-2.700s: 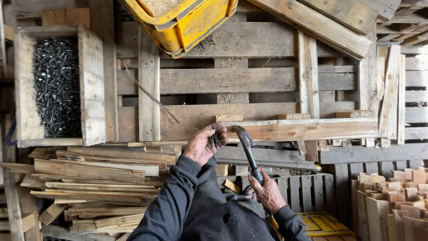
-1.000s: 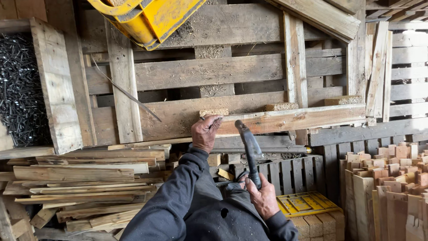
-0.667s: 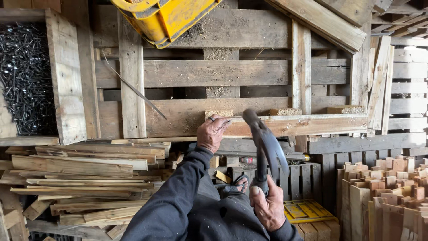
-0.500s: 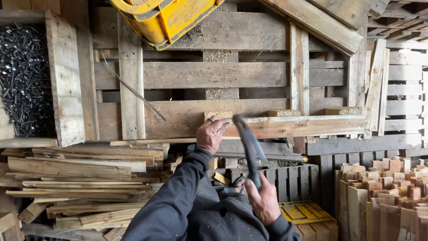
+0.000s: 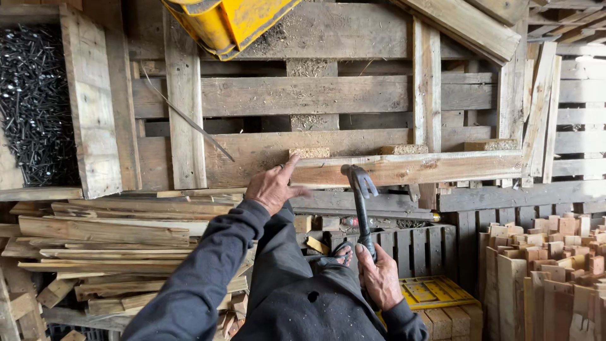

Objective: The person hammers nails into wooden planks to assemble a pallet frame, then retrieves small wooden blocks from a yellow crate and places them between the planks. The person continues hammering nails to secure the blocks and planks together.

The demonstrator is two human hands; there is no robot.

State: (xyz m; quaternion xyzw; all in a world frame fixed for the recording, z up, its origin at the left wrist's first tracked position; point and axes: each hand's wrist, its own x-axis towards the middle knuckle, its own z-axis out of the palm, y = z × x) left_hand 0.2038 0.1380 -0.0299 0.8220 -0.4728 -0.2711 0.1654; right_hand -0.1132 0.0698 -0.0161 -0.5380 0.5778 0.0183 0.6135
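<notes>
Hammer [image 5: 360, 189] beside plank [image 5: 410, 169], pallets [image 5: 303, 95] behind

Pallet workshop: stacked pallets [image 5: 303, 95], loose planks [image 5: 113, 240], wood blocks [image 5: 549, 252], crate of nails [image 5: 31, 107].

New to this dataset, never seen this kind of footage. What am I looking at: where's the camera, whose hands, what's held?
There is one view only, from a camera worn on a person's head, looking down at their own two bare hands. No machine is involved. The left hand rests on a long wooden board laid across a pallet, fingers on the board's near end. The right hand grips a claw hammer by the handle, its head close to the board. To the left sits a wooden box of dark nails, with loose planks stacked below it. Small wood blocks are piled on the right, and a yellow crate hangs in at the top.
</notes>
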